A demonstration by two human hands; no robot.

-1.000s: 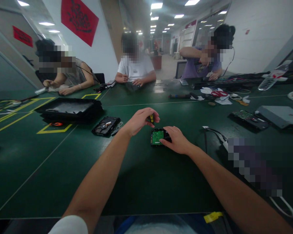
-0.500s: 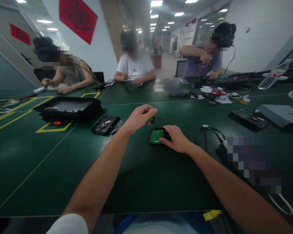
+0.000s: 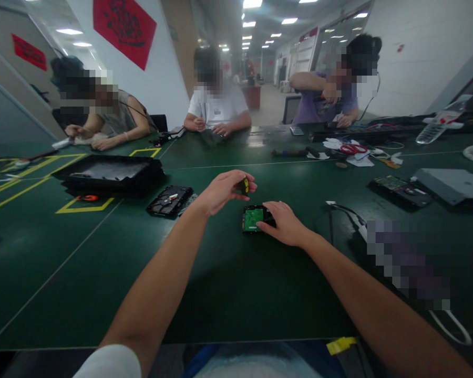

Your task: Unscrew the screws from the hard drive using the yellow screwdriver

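In the middle of the green table lies a hard drive (image 3: 253, 218), its green circuit board facing up. My right hand (image 3: 283, 223) is closed around the drive's right side, thumb resting by the board. Above and to the left of the drive, my left hand (image 3: 230, 191) grips a small screwdriver (image 3: 245, 186) with a yellow and black handle. The screwdriver is raised over the drive's far left corner; its tip is too small to make out.
Left of my hands lie another hard drive (image 3: 169, 200) and a black tray (image 3: 110, 176). On the right are a third drive (image 3: 401, 191), a grey metal box (image 3: 453, 186), a white cable (image 3: 451, 325), red scissors (image 3: 353, 149) and a tilted plastic bottle (image 3: 443, 121). Three people sit across the table.
My left hand's fingers have loosened and shifted on the screwdriver, showing more of its yellow handle, now tilted. My right hand stays on the hard drive.
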